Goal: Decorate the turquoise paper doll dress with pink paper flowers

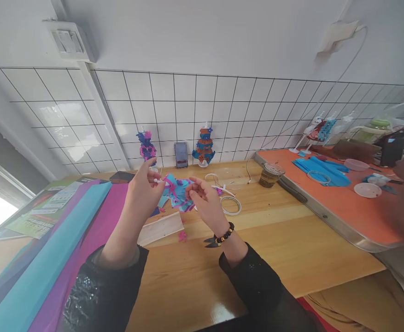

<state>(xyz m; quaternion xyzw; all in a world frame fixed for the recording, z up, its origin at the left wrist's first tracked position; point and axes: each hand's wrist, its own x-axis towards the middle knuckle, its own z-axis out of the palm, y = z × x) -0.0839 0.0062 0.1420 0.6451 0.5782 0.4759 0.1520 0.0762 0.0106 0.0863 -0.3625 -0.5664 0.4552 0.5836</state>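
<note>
One dress [176, 190] is extending sideways between my left hand [142, 188], which is pinching its white tip [156, 180], and my right hand [205, 198], pinching its frill [181, 202].

a white tiled wall [184, 110] backs the wooden table [195, 267].

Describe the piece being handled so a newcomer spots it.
Start at the wooden table by the tiled wall. Look between the left hand and right hand for the ruffled piece. Its light blue with pink trim differs from the dark blue-and-pink figure behind.
</note>
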